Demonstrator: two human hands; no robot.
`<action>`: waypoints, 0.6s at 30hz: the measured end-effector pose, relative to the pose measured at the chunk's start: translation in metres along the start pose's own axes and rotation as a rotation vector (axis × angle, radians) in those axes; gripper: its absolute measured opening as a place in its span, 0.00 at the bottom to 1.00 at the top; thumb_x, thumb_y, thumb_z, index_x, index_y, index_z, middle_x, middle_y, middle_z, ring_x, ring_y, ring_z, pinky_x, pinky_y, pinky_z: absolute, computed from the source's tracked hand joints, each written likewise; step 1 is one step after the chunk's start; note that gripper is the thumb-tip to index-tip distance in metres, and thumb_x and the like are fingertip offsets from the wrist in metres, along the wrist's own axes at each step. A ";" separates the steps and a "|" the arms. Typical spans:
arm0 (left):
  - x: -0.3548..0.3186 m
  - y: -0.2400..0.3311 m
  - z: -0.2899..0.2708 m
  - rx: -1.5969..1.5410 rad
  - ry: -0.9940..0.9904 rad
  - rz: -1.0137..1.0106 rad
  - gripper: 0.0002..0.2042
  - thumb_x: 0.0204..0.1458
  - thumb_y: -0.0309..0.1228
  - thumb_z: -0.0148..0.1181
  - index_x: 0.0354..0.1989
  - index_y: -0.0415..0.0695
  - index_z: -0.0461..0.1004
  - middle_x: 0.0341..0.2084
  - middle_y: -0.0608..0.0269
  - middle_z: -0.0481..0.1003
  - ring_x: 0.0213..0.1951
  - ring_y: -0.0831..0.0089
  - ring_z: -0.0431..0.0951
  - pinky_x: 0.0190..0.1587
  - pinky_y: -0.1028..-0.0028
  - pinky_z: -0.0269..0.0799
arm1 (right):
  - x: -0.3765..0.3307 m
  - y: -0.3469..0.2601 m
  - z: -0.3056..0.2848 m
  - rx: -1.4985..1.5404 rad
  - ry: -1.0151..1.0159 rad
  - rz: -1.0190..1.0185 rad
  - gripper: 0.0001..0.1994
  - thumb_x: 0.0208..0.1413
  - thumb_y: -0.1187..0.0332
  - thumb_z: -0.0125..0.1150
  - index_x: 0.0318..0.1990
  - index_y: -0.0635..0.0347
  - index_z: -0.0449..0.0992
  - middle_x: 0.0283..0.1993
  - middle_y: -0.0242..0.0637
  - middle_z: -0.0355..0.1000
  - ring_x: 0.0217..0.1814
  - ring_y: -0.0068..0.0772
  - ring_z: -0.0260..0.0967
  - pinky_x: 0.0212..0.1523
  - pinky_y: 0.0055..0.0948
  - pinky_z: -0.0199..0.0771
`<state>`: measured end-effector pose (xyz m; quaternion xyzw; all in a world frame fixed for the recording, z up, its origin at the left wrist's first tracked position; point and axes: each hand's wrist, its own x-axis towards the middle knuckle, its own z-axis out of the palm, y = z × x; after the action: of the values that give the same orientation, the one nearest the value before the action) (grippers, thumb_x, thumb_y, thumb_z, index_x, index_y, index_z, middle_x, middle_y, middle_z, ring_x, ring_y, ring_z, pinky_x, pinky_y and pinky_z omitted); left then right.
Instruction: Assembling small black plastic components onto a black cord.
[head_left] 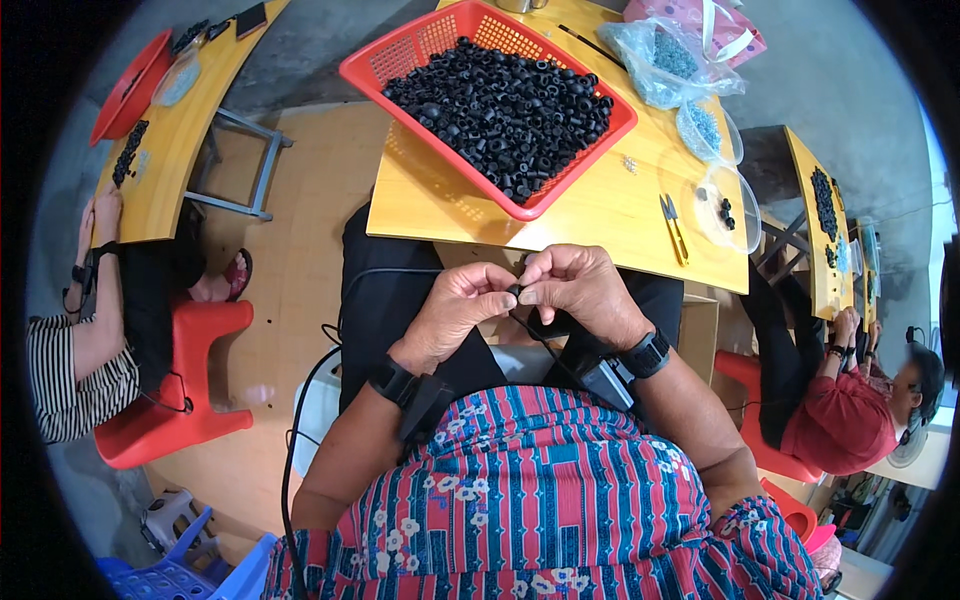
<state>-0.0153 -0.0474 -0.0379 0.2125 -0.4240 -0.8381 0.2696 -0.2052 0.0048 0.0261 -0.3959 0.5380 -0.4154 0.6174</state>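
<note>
Above my lap, just off the table's near edge, my left hand (464, 312) and my right hand (582, 292) meet at the fingertips. Between them is a small black part (515, 291), mostly covered by the fingers. The right thumb and forefinger pinch it from one side, and the left thumb and forefinger close on it from the other. It looks like the small black ring-shaped parts (500, 110) heaped in the red basket (530, 212) beyond my hands.
On the yellow table (590, 225) lie yellow-handled snips (676, 229), a clear dish (745, 215) with several black parts, a bowl of clear bits (698, 130) and a plastic bag (668, 55). Black cables run past my left arm. People sit at tables on both sides.
</note>
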 end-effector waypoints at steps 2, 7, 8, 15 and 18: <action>0.000 -0.002 -0.002 0.013 -0.008 -0.015 0.09 0.52 0.29 0.64 0.39 0.40 0.75 0.30 0.70 0.75 0.33 0.82 0.74 0.39 0.80 0.71 | 0.001 0.000 0.000 0.035 -0.030 0.009 0.05 0.50 0.77 0.66 0.33 0.64 0.75 0.23 0.29 0.72 0.20 0.14 0.66 0.21 0.15 0.66; -0.002 0.000 -0.001 0.031 -0.053 -0.054 0.08 0.53 0.30 0.63 0.38 0.41 0.75 0.30 0.70 0.75 0.33 0.82 0.74 0.40 0.79 0.71 | 0.001 -0.001 0.001 0.073 -0.099 0.073 0.06 0.50 0.77 0.67 0.31 0.62 0.74 0.23 0.27 0.70 0.20 0.14 0.64 0.21 0.15 0.64; -0.002 0.002 0.001 0.017 -0.069 -0.076 0.08 0.52 0.30 0.64 0.38 0.41 0.75 0.30 0.70 0.75 0.33 0.82 0.74 0.40 0.79 0.71 | 0.001 0.000 -0.002 0.077 -0.128 0.097 0.06 0.50 0.77 0.67 0.30 0.62 0.74 0.23 0.27 0.70 0.20 0.13 0.63 0.21 0.15 0.64; -0.001 -0.006 -0.006 -0.152 -0.035 -0.011 0.08 0.53 0.29 0.63 0.39 0.41 0.74 0.31 0.69 0.74 0.32 0.80 0.74 0.40 0.77 0.72 | -0.005 -0.032 -0.002 -0.208 0.024 -0.143 0.04 0.53 0.74 0.65 0.30 0.63 0.76 0.23 0.24 0.69 0.22 0.14 0.65 0.26 0.16 0.68; 0.001 -0.004 -0.005 -0.187 -0.014 -0.015 0.08 0.53 0.28 0.63 0.39 0.41 0.74 0.31 0.69 0.74 0.32 0.80 0.74 0.40 0.78 0.73 | 0.008 -0.048 -0.007 -0.615 0.242 -0.503 0.04 0.48 0.74 0.66 0.30 0.64 0.77 0.28 0.31 0.72 0.28 0.21 0.70 0.30 0.22 0.70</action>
<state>-0.0142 -0.0491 -0.0444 0.1838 -0.3440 -0.8776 0.2789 -0.2156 -0.0192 0.0673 -0.6292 0.5922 -0.4170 0.2819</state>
